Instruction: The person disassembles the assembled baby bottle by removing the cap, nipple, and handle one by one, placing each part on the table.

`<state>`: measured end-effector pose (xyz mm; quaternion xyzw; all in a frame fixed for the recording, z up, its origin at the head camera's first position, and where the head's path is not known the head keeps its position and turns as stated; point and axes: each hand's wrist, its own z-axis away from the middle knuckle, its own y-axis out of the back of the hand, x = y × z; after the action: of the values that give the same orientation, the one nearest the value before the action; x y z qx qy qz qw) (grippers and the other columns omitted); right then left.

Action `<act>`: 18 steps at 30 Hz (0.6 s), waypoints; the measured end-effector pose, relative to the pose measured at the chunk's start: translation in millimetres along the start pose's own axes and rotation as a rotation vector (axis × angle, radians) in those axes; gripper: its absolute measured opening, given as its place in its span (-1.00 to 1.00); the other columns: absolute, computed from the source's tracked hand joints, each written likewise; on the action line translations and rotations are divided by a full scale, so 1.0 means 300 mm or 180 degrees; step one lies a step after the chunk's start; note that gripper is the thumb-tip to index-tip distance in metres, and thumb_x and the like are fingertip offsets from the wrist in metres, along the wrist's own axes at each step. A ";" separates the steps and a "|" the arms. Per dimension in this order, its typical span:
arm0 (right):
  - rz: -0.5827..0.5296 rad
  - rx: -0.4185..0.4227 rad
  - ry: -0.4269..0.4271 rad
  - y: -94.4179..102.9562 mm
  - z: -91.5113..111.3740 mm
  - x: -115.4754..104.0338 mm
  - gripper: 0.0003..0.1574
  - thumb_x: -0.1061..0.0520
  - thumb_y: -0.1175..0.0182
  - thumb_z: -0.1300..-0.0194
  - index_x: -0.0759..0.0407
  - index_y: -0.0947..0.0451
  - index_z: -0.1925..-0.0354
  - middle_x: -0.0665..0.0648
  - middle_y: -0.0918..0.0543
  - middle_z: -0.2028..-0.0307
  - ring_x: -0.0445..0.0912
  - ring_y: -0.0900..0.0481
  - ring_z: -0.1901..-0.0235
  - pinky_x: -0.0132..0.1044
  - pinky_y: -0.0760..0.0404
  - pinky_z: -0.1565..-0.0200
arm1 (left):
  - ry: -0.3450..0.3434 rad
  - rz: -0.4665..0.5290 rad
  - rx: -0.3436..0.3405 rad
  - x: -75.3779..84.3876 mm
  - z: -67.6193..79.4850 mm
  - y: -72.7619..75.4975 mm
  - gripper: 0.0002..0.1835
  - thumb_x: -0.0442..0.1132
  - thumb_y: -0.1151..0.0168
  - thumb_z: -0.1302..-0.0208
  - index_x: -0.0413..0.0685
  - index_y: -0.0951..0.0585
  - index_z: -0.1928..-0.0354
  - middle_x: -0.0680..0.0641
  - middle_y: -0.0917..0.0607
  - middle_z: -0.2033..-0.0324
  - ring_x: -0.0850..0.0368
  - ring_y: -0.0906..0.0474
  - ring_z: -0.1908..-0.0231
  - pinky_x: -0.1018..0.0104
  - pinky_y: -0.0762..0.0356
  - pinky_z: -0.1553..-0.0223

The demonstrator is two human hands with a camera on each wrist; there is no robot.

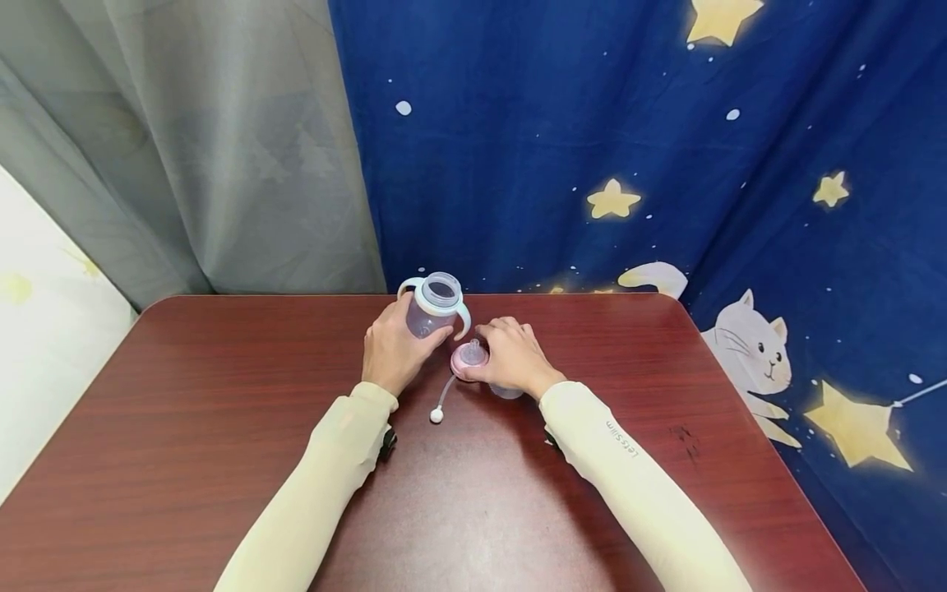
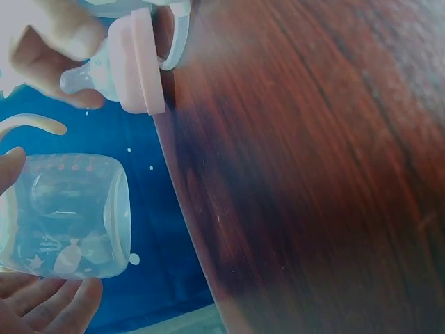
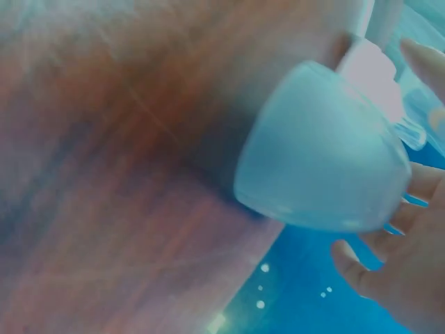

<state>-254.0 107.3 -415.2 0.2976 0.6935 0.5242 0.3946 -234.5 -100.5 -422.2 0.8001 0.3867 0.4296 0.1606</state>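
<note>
Two hands are at work over one reddish-brown table (image 1: 207,395), near its far edge. The left hand (image 1: 395,345) grasps one see-through bottle (image 1: 432,321), thumb on one side and fingers on the other. The bottle has one pale collar below its uncovered mouth, which faces up, and two pale handles (image 1: 462,319), one to each side. It is in the far middle of the scene, just left of the right hand (image 1: 516,358).

The right hand reaches round one pink lid (image 1: 459,364), which sits on the table near and to the right of the bottle. One clear teat (image 1: 472,352) points up from the lid, with a thumb and finger about it; I cannot tell whether they are clenched on it. One thin straw (image 1: 446,391) runs from the lid to the near left and ends in one white ball (image 1: 436,416). One clear cover (image 1: 506,392) stands on the table, partly under the right hand, just right of the lid.

Two pale yellow sleeves (image 1: 325,469) reach in from the near side. Beyond the table hang one grey curtain (image 1: 244,148) on the left and one blue curtain (image 1: 533,148) on the right, the latter with four clear yellow stars and one white cat (image 1: 750,353).
</note>
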 end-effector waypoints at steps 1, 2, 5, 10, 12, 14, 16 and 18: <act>-0.0073 0.0039 -0.0015 0.011 0.000 0.003 -0.06 -0.39 -0.41 -0.01 0.16 -0.58 -0.18 0.16 -0.65 -0.01 0.05 -0.46 -0.12 0.02 -0.41 0.01 | -0.0004 -0.0006 0.0001 0.002 0.001 0.000 -0.23 0.09 -0.57 0.02 -0.19 -0.54 -0.17 -0.23 -0.68 0.12 -0.17 -0.65 0.14 -0.10 -0.59 0.11; -0.0154 0.0082 -0.0030 0.021 0.000 0.006 -0.04 -0.39 -0.40 -0.01 0.17 -0.57 -0.20 0.16 -0.65 -0.03 0.05 -0.45 -0.14 0.03 -0.41 -0.01 | -0.0007 -0.0005 0.0002 0.004 0.002 -0.001 -0.23 0.09 -0.57 0.02 -0.19 -0.54 -0.17 -0.23 -0.68 0.11 -0.17 -0.65 0.14 -0.10 -0.59 0.12; -0.0414 0.0221 -0.0124 0.048 -0.003 0.012 0.03 -0.40 -0.39 0.00 0.17 -0.50 -0.28 0.18 -0.62 -0.10 0.06 -0.44 -0.18 0.06 -0.40 -0.11 | -0.0010 0.0000 -0.0007 0.006 0.003 -0.002 -0.23 0.09 -0.57 0.02 -0.18 -0.54 -0.17 -0.23 -0.68 0.12 -0.18 -0.65 0.14 -0.10 -0.59 0.12; -0.0853 0.0558 -0.0297 0.085 -0.015 -0.003 0.10 -0.43 -0.40 0.00 0.12 -0.41 -0.35 0.11 -0.63 -0.08 0.07 -0.47 -0.17 0.10 -0.38 -0.19 | -0.0039 0.0002 -0.0025 0.008 0.003 -0.004 -0.23 0.10 -0.57 0.02 -0.17 -0.54 -0.17 -0.23 -0.69 0.12 -0.17 -0.65 0.15 -0.10 -0.60 0.12; -0.0985 0.0674 -0.0339 0.096 -0.018 -0.016 0.13 -0.43 -0.41 0.01 0.12 -0.38 -0.37 0.09 -0.63 -0.06 0.06 -0.47 -0.16 0.09 -0.39 -0.20 | -0.0094 0.0000 -0.0024 0.010 0.003 -0.005 -0.24 0.10 -0.56 0.02 -0.18 -0.54 -0.16 -0.23 -0.69 0.14 -0.17 -0.65 0.17 -0.10 -0.60 0.14; -0.1067 0.0759 -0.0360 0.104 -0.021 -0.030 0.16 -0.43 -0.42 0.01 0.13 -0.35 -0.39 0.08 -0.62 -0.06 0.06 -0.46 -0.18 0.08 -0.38 -0.21 | -0.0168 -0.0016 -0.0014 0.014 0.004 -0.007 -0.24 0.09 -0.56 0.01 -0.20 -0.54 -0.15 -0.25 -0.69 0.16 -0.17 -0.65 0.19 -0.10 -0.61 0.16; -0.1122 0.0815 -0.0369 0.111 -0.025 -0.043 0.17 -0.43 -0.42 0.02 0.12 -0.34 -0.39 0.07 -0.61 -0.05 0.05 -0.46 -0.16 0.04 -0.40 -0.20 | -0.0263 -0.0044 -0.0003 0.016 0.004 -0.010 -0.25 0.07 -0.56 0.02 -0.23 -0.54 -0.14 -0.25 -0.69 0.18 -0.17 -0.65 0.21 -0.10 -0.62 0.19; -0.1151 0.0847 -0.0364 0.116 -0.029 -0.053 0.15 -0.42 -0.43 0.03 0.12 -0.36 -0.37 0.07 -0.60 -0.04 0.06 -0.46 -0.15 0.03 -0.40 -0.19 | -0.0350 -0.0063 -0.0003 0.020 0.005 -0.012 -0.25 0.04 -0.57 0.01 -0.25 -0.54 -0.14 -0.26 -0.69 0.18 -0.17 -0.65 0.20 -0.10 -0.62 0.19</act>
<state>-253.4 99.3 -376.9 0.2470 0.7751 0.3312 0.4780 -233.0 -93.5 -421.7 0.8186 0.3850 0.3835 0.1862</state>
